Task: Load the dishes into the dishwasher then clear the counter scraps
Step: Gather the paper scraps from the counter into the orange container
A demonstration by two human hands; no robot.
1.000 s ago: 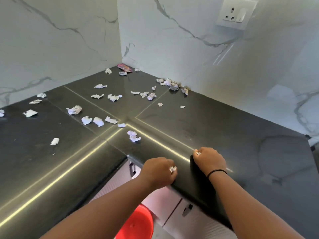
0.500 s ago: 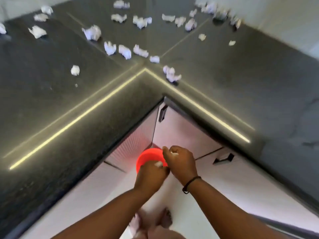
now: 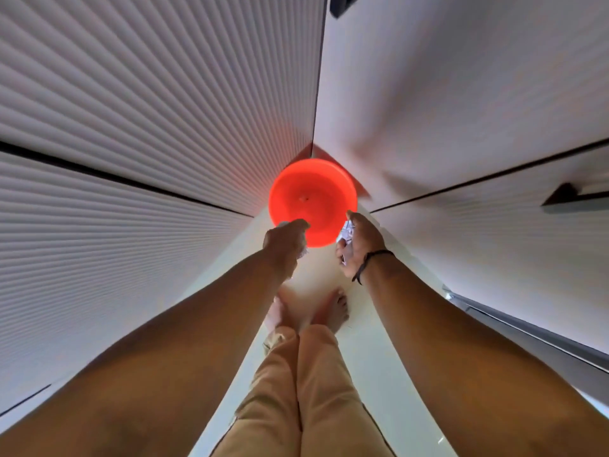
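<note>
A round red bin point(image 3: 312, 199) stands on the floor in the corner where two cabinet fronts meet. My left hand point(image 3: 286, 242) hovers over its near left rim, fingers curled round white paper scraps that peek out below the knuckles. My right hand point(image 3: 357, 244) is just right of the bin's rim and holds crumpled white paper scraps point(image 3: 346, 234) in its cupped palm. A black band circles my right wrist. The counter with the other scraps is out of view.
Ribbed white cabinet fronts point(image 3: 148, 127) close in on the left, smooth white ones with a black handle point(image 3: 573, 196) on the right. My bare feet point(image 3: 313, 311) and tan trousers stand on the pale floor just behind the bin.
The view has swung from the counter down to the floor. Both hands, still carrying scraps, have dropped from the counter edge to the red bin and moved apart.
</note>
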